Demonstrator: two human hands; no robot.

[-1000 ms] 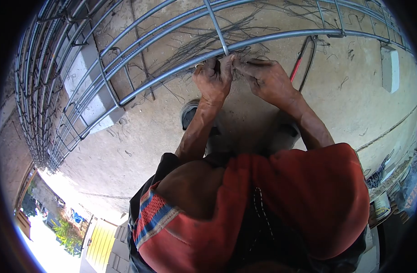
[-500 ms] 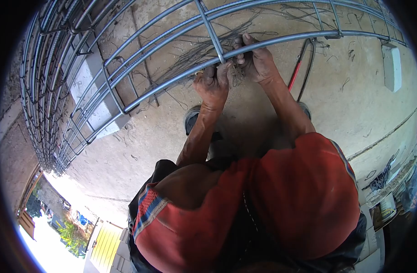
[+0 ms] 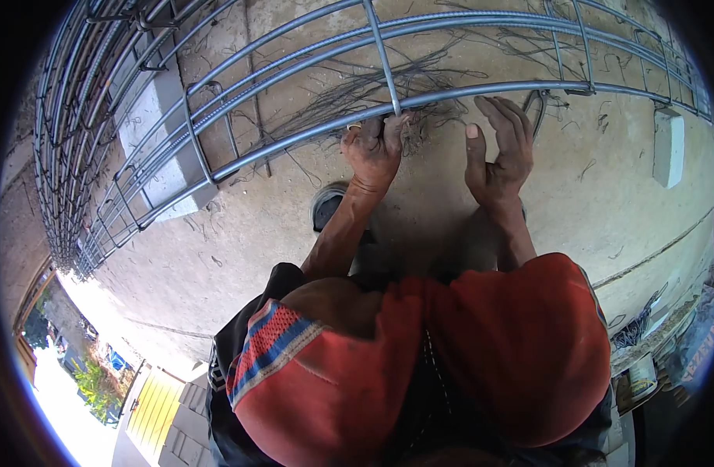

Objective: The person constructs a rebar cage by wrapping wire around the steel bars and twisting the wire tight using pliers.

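My left hand point(image 3: 371, 156) is closed, right beneath the lower bar of a rebar cage point(image 3: 294, 141), by the corner of a square stirrup point(image 3: 384, 58). Its thumb points up beside that corner; whatever the curled fingers hold is hidden. To the right, my right hand point(image 3: 501, 156) is open and holds nothing, with thumb and fingers apart just below the same bar. Close by its fingertips is a pincer-like tool point(image 3: 540, 109), partly covered by the hand. Thin tie wires point(image 3: 333, 100) lie in a loose bundle on the floor behind the bar.
A pale block point(image 3: 166, 187) sits under the cage at left, and another block point(image 3: 668, 148) is at right. Many more bars point(image 3: 69, 140) crowd the far left. My shoe point(image 3: 328, 206) rests on the concrete floor point(image 3: 240, 249) below my left hand.
My right hand has come away from the bar beside my left hand, moving right and opening. My left hand stays by the stirrup corner. The view has shifted slightly.
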